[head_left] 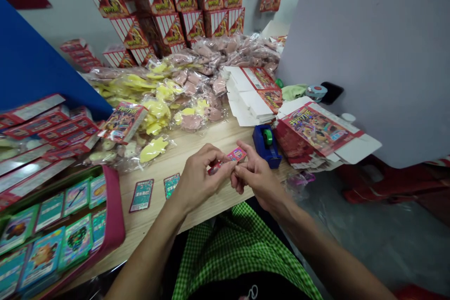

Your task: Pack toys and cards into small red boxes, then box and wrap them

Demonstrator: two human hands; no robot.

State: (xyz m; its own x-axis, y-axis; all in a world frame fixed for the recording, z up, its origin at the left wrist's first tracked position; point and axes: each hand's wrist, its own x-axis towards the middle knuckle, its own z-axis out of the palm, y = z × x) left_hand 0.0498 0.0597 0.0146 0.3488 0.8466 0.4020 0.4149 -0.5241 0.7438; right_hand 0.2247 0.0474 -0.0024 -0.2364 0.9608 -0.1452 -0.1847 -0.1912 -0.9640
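Observation:
In front of my body, over the table edge, my left hand (207, 171) is closed around a small red and pink printed card box (237, 153), thumb on the near side. My right hand (253, 168) is at the box's right end. Its index finger stretches along the far side while the thumb and other fingers are pinched together at that end. Fingers cover much of the box. Two teal cards lie on the table to the left: one card (141, 195) in full, another card (171, 185) partly behind my left hand.
A pink-rimmed tray (114, 206) of sorted cards stands at left. A blue tape dispenser (267, 147) is right of my hands, beside stacked flat cartons (319, 129). Bagged yellow and pink pieces (190, 84) heap behind, before stacked red boxes (168, 28). Partitions flank both sides.

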